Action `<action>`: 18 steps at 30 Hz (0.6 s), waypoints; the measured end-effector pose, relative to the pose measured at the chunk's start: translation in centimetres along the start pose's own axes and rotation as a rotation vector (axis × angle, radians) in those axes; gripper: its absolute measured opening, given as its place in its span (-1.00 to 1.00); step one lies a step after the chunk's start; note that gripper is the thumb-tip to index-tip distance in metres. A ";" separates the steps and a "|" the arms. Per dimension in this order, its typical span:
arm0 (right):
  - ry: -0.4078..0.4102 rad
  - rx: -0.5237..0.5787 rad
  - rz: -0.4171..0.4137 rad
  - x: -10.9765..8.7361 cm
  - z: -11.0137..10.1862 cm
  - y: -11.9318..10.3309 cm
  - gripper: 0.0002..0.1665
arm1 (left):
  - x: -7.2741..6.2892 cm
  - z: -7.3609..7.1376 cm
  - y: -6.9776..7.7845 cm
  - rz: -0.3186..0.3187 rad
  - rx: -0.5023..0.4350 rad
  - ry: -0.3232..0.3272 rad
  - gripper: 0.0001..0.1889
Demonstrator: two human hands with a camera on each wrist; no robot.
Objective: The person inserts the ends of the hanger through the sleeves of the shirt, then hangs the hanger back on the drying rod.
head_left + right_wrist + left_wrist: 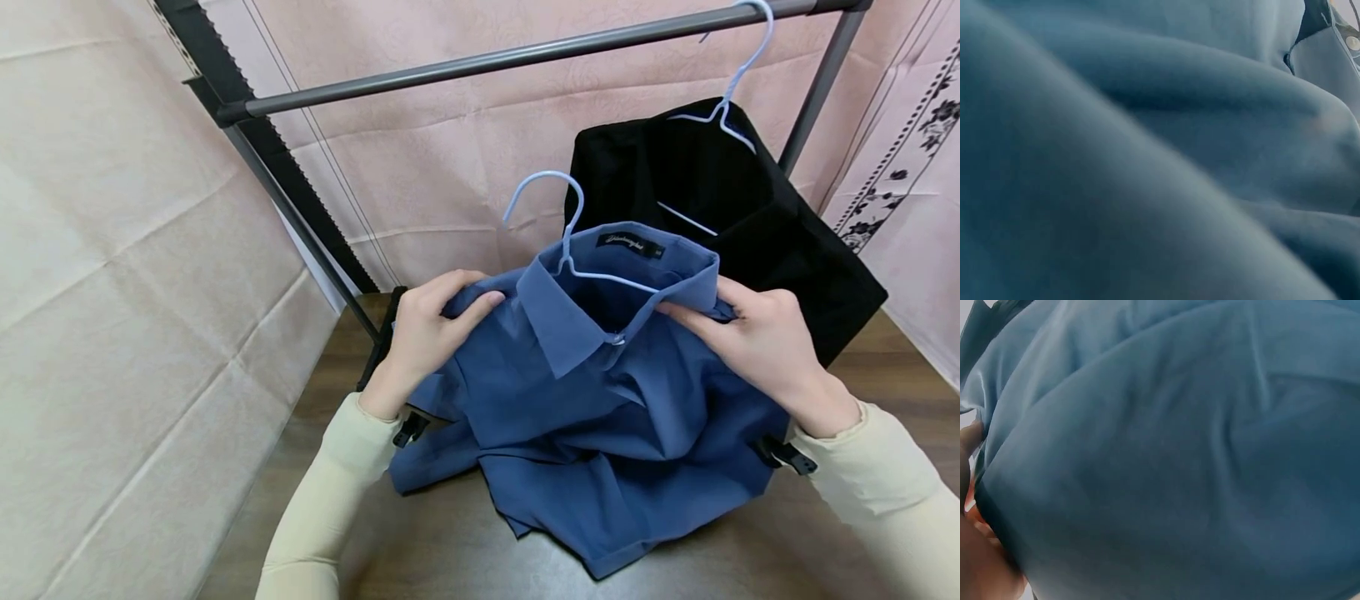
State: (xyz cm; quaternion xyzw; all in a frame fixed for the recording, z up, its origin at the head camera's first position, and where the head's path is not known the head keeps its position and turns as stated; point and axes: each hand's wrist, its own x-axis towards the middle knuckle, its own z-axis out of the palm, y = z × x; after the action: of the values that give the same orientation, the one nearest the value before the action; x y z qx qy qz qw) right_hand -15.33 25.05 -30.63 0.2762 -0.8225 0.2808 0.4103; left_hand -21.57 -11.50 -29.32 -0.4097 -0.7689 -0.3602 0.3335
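Note:
A blue collared shirt (540, 417) is held up over the table, its lower part spread in folds on the wood. Inside its collar sits a light blue hanger (577, 196), the hook standing free above the neck opening. My left hand (435, 321) pinches the shirt at the shoulder on the left. On the other side my right hand (772, 342) grips the fabric beside the collar, thumb in front. Blue cloth (1166, 462) fills the left wrist view, with part of the left hand (988, 556) at its edge. Folds of the shirt (1147, 156) cover the right wrist view.
A grey metal rack bar (450, 73) crosses behind the shirt. From its right end a black garment (795, 242) hangs on another light blue hanger (738, 79). Pale cloth (150, 292) covers the left side. The wooden table (420, 550) lies below.

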 end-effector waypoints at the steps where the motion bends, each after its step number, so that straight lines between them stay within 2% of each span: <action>1: 0.008 -0.005 -0.001 0.2 -0.2 0.0 -0.22 | 0.1 -0.2 -0.1 -0.003 0.009 0.003 -0.81; 5: 0.046 -0.029 -0.010 1.3 -0.9 -0.1 -0.20 | 0.6 -0.9 -0.5 -0.004 0.046 0.014 -0.83; 11: 0.112 -0.083 -0.021 3.4 -1.6 -0.5 -0.18 | 1.9 -1.9 -1.0 0.029 0.067 0.052 -0.87; 18: 0.207 -0.104 0.021 5.9 -2.8 -1.6 -0.15 | 4.1 -3.4 -0.2 0.098 0.033 0.131 -0.92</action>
State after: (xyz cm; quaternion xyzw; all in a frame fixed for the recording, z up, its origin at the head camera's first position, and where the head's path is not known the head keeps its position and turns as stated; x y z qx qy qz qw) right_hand -15.81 24.56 -23.91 0.2154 -0.7920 0.2692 0.5038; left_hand -22.82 -12.75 -24.30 -0.4170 -0.7303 -0.3568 0.4068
